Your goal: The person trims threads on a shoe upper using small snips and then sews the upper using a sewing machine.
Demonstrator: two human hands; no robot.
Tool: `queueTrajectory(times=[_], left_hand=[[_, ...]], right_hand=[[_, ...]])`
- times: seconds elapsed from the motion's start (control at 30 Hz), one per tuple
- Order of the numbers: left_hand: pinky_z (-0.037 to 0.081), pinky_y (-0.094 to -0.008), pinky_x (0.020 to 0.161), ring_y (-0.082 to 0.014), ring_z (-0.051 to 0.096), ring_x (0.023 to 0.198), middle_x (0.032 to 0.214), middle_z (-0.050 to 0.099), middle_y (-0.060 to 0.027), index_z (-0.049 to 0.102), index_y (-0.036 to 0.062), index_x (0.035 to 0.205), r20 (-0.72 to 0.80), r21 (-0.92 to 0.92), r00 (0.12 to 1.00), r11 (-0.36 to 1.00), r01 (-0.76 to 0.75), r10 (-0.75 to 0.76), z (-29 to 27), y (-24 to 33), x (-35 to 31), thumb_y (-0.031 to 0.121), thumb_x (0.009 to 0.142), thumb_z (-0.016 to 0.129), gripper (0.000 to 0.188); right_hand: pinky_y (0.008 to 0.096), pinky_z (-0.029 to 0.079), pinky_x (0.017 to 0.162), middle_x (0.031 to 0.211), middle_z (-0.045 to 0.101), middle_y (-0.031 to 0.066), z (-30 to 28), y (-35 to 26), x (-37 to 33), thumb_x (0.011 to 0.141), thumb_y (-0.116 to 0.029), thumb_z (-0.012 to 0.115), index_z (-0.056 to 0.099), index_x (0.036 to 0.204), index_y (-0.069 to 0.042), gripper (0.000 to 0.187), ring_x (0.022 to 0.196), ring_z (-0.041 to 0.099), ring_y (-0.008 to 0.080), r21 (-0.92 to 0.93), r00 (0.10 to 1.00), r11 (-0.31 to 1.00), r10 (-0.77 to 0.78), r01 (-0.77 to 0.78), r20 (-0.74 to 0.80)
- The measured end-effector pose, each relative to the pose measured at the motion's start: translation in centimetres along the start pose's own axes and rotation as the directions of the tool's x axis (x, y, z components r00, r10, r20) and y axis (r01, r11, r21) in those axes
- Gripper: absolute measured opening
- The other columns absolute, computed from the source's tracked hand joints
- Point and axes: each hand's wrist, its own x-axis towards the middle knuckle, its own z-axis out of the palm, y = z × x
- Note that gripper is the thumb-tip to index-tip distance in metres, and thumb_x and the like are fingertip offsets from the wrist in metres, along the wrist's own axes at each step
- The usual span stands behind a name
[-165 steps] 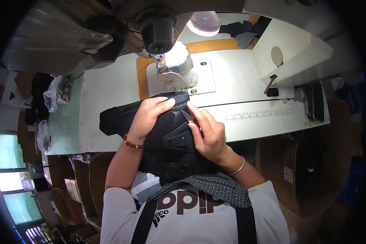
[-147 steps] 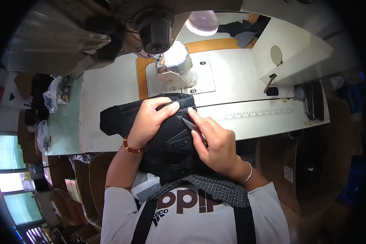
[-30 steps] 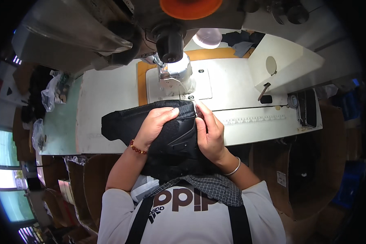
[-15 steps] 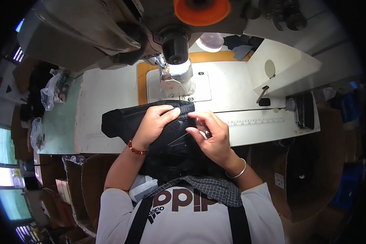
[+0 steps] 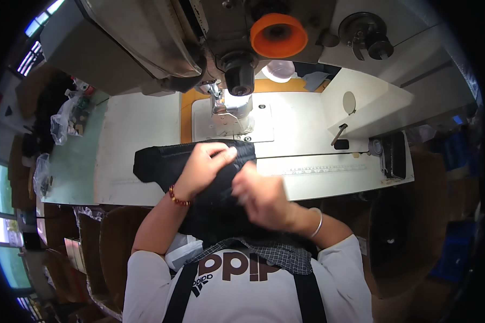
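A black fabric piece [image 5: 157, 162] with a ribbed or gathered upper edge lies across the table's front and hangs down toward my lap. My left hand [image 5: 202, 168] grips it near that upper edge, thumb pressed against the fingers. Over the cloth's right part is my right hand [image 5: 264, 196], fingers curled and smeared by motion; whether they hold anything cannot be made out. Just beyond the cloth stands the sewing machine's lit needle area [image 5: 233, 110], above a pale metal plate [image 5: 261, 126].
The machine's dark head [image 5: 140, 48] overhangs the far side, with an orange cup-shaped part [image 5: 279, 36]. A ruler strip [image 5: 326, 169] runs along the white table [image 5: 140, 124]. Plastic bags [image 5: 64, 121] lie at left; a brown carton [image 5: 409, 231] stands at lower right.
My right hand has moved down and left, away from the fabric's upper edge, and is now blurred. My left hand keeps its grip. The view has shifted slightly.
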Motion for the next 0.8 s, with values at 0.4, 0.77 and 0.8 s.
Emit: queueTrajectory(times=[0.4, 0.77, 0.8], left_hand=[[0.043, -0.0214, 0.066, -0.0032, 0.05, 0.073, 0.075, 0.06, 0.0031, 0.066, -0.0055, 0.084, 0.025, -0.061, 0.999, 0.998, 0.024, -0.023, 0.1, 0.6, -0.1, 0.015, 0.095, 0.06, 0.024], [0.041, -0.0205, 0.069, -0.0035, 0.048, 0.075, 0.077, 0.058, 0.0034, 0.063, -0.0043, 0.084, 0.044, 0.001, 0.997, 0.998, -0.059, 0.059, 0.1, 0.9, -0.2, 0.011, 0.095, 0.059, 0.019], [0.041, -0.0205, 0.069, -0.0035, 0.048, 0.075, 0.077, 0.058, 0.0034, 0.063, -0.0043, 0.084, 0.044, -0.001, 0.997, 0.998, -0.057, 0.057, 0.2, 1.0, -0.2, 0.011, 0.095, 0.059, 0.019]], right_hand=[[0.0343, 0.052, 0.062, 0.084, 0.068, 0.0115, -3.8, 0.9, -1.1, 0.091, -0.026, 0.066, 0.058, 0.106, -0.002, 0.029, 0.073, 0.069, 0.027, -0.267, 0.926, 0.888, 0.368, -0.375, -0.078], [0.0341, 0.048, 0.058, 0.083, 0.062, 0.0085, -2.5, -0.8, -2.0, 0.085, -0.01, 0.067, 0.059, 0.12, -0.004, 0.036, 0.064, 0.062, 0.024, -0.274, 0.965, 0.925, 0.257, -0.264, -0.062], [0.0345, 0.048, 0.056, 0.081, 0.06, 0.0081, -2.5, -1.1, -2.1, 0.086, -0.009, 0.066, 0.058, 0.126, -0.004, 0.042, 0.062, 0.06, 0.0242, -0.328, 0.971, 0.914, 0.235, -0.238, -0.048]])
